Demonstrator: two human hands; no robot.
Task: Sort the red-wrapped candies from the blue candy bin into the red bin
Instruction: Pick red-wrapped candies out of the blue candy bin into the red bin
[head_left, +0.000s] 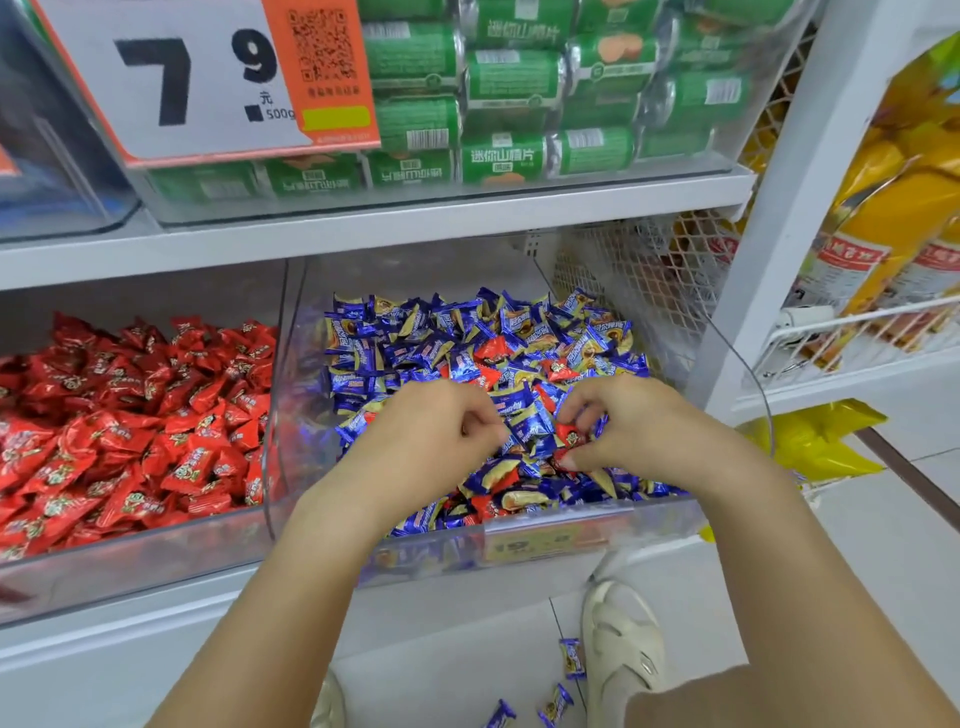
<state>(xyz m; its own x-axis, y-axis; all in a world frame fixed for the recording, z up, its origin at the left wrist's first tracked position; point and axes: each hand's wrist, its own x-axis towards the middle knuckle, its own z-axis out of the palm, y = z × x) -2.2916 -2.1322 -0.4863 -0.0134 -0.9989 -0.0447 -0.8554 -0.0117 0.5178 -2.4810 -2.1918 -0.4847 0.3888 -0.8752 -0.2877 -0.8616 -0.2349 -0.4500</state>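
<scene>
A clear bin (561, 540) on the right holds blue-wrapped candies (467, 332) with several red-wrapped candies mixed in, such as one at the back (491, 351) and one near the front (485, 506). The clear bin to its left (156, 561) is full of red candies (130, 415). Both my hands are inside the blue bin. My right hand (634, 431) pinches a red candy (569, 435) between thumb and fingers. My left hand (431, 436) has its fingers curled down among the blue candies; whether it holds anything is hidden.
Above, a shelf carries a clear bin of green packs (509, 88) and a price sign (208, 78). A white mesh rack (852, 332) with yellow bags stands to the right. Three blue candies (571, 657) lie on the floor by my shoe (623, 639).
</scene>
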